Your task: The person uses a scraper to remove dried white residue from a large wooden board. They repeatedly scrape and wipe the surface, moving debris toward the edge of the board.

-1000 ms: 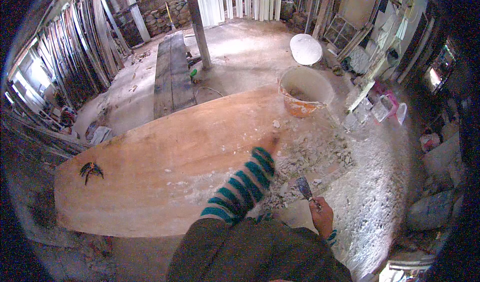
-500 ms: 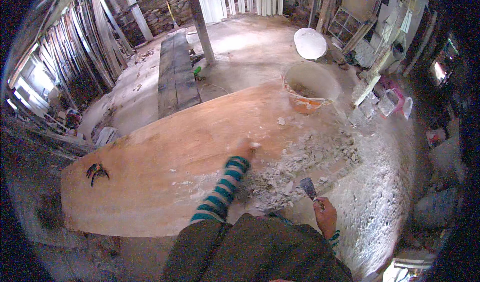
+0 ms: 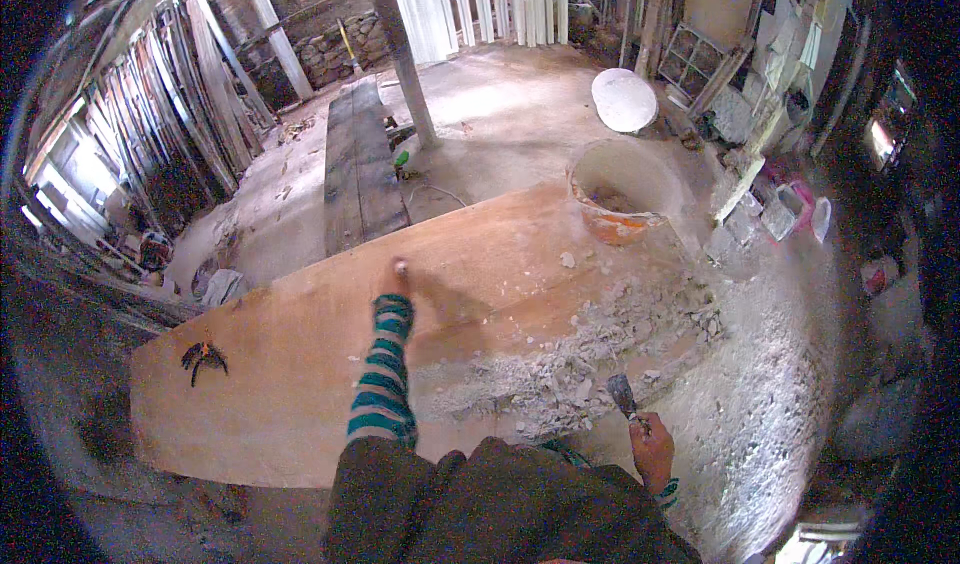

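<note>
My right hand (image 3: 654, 450) grips a putty knife (image 3: 622, 394), its dark blade pointing up and away beside a spread of broken plaster rubble (image 3: 560, 379). The rubble lies across the right part of a large orange-brown wooden board (image 3: 270, 394). My left arm, in a green striped sleeve, stretches over the board. My left hand (image 3: 397, 282) is closed near the board's far edge, and a small pale lump (image 3: 401, 264) shows at its fingers. What exactly the lump is cannot be made out.
A dusty orange bucket (image 3: 615, 226) stands at the board's far right, with a round white lid-like disc (image 3: 625, 102) behind it. A black tool with orange (image 3: 205, 357) rests at the left. Beyond are dark planks (image 3: 355, 164) and a post (image 3: 410, 84). A rough whitish wall (image 3: 750, 394) borders the right.
My left hand has swung left and away from the rubble, to near the board's far edge. My right hand with the putty knife has hardly moved. The view has shifted slightly.
</note>
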Demonstrator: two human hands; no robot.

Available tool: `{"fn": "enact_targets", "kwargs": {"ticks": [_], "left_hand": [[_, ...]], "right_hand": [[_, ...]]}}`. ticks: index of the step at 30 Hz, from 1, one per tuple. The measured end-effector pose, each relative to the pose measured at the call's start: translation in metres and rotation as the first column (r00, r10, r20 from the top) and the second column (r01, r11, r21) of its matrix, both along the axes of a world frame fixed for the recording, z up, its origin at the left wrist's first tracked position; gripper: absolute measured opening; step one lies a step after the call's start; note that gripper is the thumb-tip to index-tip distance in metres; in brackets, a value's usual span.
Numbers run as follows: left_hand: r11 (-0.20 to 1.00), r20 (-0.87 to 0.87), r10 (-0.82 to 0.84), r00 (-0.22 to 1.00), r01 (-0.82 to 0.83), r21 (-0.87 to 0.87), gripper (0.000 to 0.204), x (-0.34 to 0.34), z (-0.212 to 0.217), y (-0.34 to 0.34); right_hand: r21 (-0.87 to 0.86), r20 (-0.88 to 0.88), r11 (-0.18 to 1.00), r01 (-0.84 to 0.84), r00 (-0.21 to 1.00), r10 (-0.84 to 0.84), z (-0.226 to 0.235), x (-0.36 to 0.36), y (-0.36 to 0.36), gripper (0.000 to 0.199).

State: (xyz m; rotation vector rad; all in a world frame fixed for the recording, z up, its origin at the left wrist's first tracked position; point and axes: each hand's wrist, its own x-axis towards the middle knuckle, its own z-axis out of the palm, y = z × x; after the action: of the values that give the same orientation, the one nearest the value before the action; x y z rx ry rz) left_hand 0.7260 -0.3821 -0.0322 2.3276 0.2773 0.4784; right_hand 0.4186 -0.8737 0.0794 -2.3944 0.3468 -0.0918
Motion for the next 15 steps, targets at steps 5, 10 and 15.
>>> {"fn": "enact_targets", "kwargs": {"ticks": [5, 10, 15], "left_hand": [[0.996, -0.187, 0.021, 0.982, -0.005, 0.088, 0.019, 0.027, -0.037, 0.019], [0.863, -0.37, -0.385, 0.846, 0.472, 0.18, 0.04, 0.027, -0.04, -0.168], [0.68, 0.018, -0.729, 0.684, 0.727, -0.092, 0.033, -0.037, 0.017, -0.306]], "right_hand": [[-0.043, 0.028, 0.999, -0.031, 0.999, 0.032, -0.014, -0.007, -0.004, 0.021], [-0.034, 0.014, 0.999, -0.006, 1.0, 0.007, 0.007, -0.004, 0.0, 0.02], [-0.024, 0.039, 0.997, -0.08, 0.996, 0.081, 0.017, 0.015, 0.007, 0.021]]}}
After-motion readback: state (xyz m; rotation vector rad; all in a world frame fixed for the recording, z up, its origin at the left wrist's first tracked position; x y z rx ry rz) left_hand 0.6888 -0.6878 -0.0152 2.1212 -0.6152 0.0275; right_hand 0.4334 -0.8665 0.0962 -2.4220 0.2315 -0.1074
